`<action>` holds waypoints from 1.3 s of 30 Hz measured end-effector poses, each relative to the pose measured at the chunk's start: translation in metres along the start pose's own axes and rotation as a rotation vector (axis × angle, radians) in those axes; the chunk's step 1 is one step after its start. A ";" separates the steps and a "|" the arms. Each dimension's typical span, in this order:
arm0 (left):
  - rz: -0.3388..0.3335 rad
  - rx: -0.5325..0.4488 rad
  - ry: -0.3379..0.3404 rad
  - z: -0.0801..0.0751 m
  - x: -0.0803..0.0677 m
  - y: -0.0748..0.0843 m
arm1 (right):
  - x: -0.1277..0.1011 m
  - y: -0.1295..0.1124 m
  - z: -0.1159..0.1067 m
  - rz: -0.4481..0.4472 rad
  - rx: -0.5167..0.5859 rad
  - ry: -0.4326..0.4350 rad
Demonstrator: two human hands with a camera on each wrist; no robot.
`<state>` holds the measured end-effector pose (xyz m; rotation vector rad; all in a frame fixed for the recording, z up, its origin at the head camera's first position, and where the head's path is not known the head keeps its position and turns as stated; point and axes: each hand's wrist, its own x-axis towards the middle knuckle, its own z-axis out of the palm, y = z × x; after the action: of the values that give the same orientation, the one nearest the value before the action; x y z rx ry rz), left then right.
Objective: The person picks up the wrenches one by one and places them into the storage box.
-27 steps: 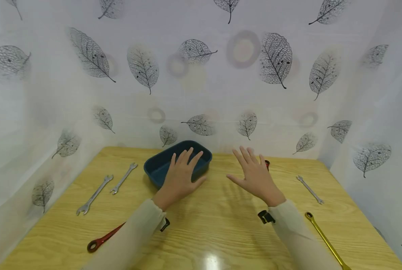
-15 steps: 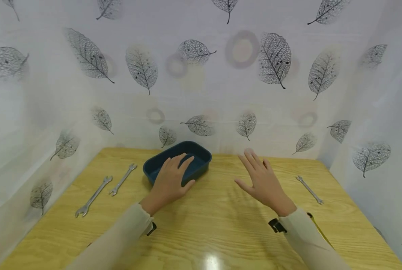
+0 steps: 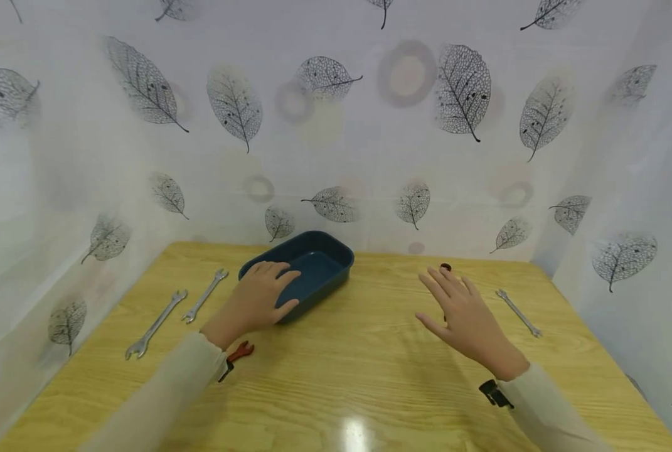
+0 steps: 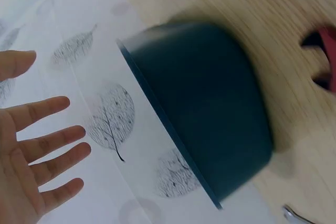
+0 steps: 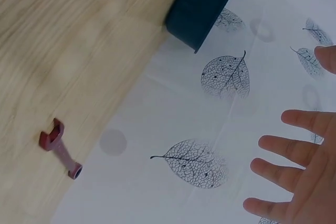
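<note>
Spreading wider apart: left hand (image 3: pixel 251 298) (near blue bin (image 3: pixel 321 295)), right hand (image 3: pixel 471 319).

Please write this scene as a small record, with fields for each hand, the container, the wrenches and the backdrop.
Left hand: open, holding nothing, apart from the bin but hiding part of it in the head view
Right hand: open, holding nothing
Container: dark blue bin, upright on the wooden table
Left wrenches: two silver open-end wrenches; red wrench partly hidden by the left arm
Right wrenches: silver open-end wrench; red combination wrench near the table's far edge
Backdrop: pale leaf-print curtain
</note>
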<state>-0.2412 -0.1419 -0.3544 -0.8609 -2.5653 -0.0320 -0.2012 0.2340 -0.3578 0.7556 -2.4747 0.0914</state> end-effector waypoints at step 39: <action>-0.337 0.085 0.043 0.032 -0.007 -0.047 | 0.077 0.002 0.053 -0.059 0.008 0.004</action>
<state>-0.2760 -0.1782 -0.3807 -0.3860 -2.6207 -0.0413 -0.2815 0.1859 -0.3626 0.8309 -2.4477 0.0806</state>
